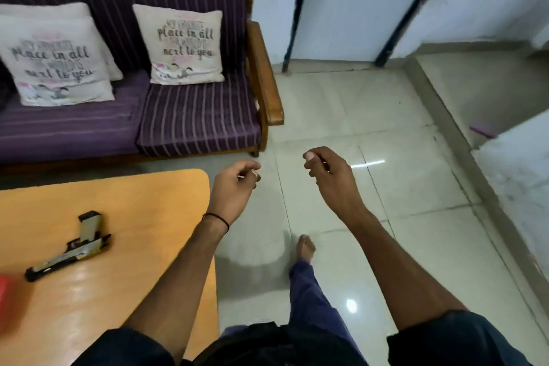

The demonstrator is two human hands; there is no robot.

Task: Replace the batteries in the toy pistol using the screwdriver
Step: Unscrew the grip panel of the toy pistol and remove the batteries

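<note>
Dark sleeves [463,339], blue trousers [309,285], black wrist thread [218,218].

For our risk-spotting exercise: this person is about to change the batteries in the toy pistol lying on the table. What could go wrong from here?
1. No screwdriver is in view, and the left hand and right hand hold nothing, so work may stall.
2. The table is glossy; loosened screws beside the toy pistol might roll off.
3. The foot is bare; a dropped tool could hurt it.

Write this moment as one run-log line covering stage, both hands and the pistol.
stage: not started | left hand: loosely curled, empty | right hand: loosely curled, empty | toy pistol: lying untouched on table
</note>
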